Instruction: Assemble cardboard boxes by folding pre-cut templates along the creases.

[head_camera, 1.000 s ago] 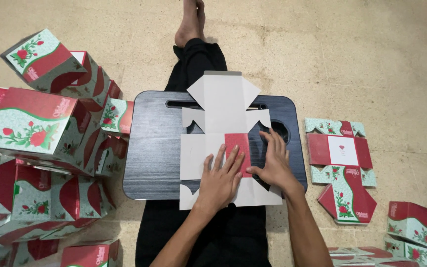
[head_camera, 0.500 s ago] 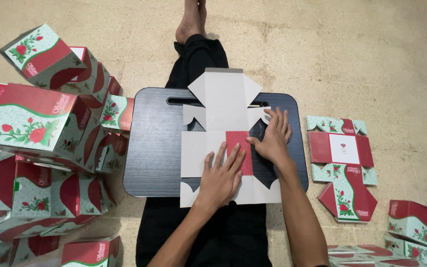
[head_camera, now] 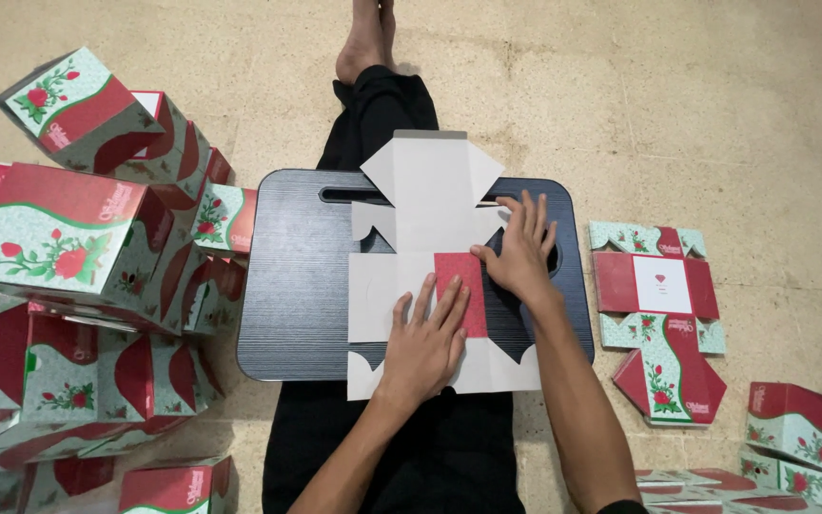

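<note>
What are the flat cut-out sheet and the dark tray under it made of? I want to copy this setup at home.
The flat sheet looks like thin matte cardboard: pale grey unprinted face, die-cut flaps, crease lines, one red printed panel. The dark lap tray looks like rigid plastic or laminate board with a fine ribbed grain; which one cannot be told. Both hands press the sheet flat.

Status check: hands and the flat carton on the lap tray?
Left hand flat on carton blank. Right hand pressing its right flap. Blank on black lap tray. Nothing obstructing.
</note>
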